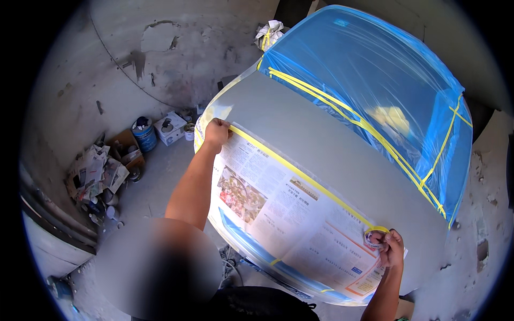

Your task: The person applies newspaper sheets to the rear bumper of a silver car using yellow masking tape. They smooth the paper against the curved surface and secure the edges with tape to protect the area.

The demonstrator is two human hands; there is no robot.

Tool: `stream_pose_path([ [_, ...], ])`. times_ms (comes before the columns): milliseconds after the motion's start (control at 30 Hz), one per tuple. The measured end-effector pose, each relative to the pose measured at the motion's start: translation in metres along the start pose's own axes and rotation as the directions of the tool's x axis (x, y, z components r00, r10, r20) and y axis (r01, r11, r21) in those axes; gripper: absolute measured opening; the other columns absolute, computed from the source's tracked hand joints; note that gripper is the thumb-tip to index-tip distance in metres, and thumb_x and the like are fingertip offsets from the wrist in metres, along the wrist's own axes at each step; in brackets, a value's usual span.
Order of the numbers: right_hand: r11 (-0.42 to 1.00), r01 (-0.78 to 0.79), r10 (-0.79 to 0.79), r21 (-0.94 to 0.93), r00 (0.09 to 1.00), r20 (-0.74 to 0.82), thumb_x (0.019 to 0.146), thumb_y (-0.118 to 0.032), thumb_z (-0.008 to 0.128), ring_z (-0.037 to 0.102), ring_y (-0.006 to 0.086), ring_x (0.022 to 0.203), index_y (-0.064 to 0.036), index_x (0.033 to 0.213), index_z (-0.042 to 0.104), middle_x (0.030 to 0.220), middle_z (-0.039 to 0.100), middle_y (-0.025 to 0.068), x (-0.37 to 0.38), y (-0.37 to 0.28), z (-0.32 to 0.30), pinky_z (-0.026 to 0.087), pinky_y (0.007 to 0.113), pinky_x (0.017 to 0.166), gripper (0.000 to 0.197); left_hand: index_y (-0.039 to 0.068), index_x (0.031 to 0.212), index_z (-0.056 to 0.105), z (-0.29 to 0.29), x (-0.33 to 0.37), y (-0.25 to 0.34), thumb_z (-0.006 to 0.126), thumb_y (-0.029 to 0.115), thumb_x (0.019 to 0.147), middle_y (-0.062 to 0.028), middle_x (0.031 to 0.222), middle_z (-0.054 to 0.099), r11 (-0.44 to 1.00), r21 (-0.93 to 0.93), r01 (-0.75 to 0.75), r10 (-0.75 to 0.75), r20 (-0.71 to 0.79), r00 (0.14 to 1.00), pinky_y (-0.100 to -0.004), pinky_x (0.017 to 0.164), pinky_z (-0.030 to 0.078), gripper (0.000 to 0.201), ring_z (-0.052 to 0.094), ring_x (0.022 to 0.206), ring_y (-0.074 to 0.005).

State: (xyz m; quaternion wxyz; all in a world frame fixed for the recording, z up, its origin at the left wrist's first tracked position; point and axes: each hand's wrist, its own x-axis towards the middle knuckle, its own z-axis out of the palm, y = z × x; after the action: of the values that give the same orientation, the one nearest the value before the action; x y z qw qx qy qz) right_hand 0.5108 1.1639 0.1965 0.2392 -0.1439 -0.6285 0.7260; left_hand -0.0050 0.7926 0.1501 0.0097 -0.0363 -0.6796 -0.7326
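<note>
A newspaper sheet [300, 230] covers the front part of a car's dull grey hood [316, 144]. Along its upper edge runs a yellow masking tape strip [300, 172], stretching between my two hands. My left hand [217, 135] is closed in a pinch on the taped corner at the hood's left side. At the right end, my right hand [394, 249] grips the roll of masking tape [376, 238], with the strip still joined to it. Blue film [235, 227] shows below the paper at the car's front, held by short yellow tape pieces.
Blue plastic film [369, 69] with yellow tape bands covers the windshield. Against the left wall are a blue bucket [144, 136], a white box [170, 128] and a pile of old newspapers [93, 171]. A cable [234, 267] lies on the floor near the bumper.
</note>
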Motion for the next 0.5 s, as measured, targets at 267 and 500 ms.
stream_pose_path([
  [267,0.996,-0.012,0.015,0.085,0.999,-0.04,0.096,-0.016,0.062,0.069,0.0243,0.081,-0.0028,0.093,0.057,0.085,0.069,0.0178,0.004,0.001,0.003,0.058,0.041,0.082,0.015,0.003,0.09,0.061,0.004,0.019,0.006,0.06,0.012,0.095,-0.0073,0.072,0.063,0.992,0.086,-0.097,0.088,0.105,0.991,-0.0282,0.059,0.049,0.011,0.059,0.059,-0.0131],
  [500,0.999,-0.023,0.019,-0.03,0.992,-0.125,0.1,-0.025,0.059,0.07,0.0235,0.081,-0.0038,0.091,0.056,0.067,0.062,0.0086,0.01,0.007,0.005,0.061,0.04,0.074,0.023,0.012,0.097,0.073,0.009,0.037,-0.011,0.067,0.028,0.088,-0.0073,0.089,0.074,0.906,0.414,-0.092,0.131,-0.067,0.989,-0.0358,0.078,0.053,0.019,0.07,0.084,-0.0229],
])
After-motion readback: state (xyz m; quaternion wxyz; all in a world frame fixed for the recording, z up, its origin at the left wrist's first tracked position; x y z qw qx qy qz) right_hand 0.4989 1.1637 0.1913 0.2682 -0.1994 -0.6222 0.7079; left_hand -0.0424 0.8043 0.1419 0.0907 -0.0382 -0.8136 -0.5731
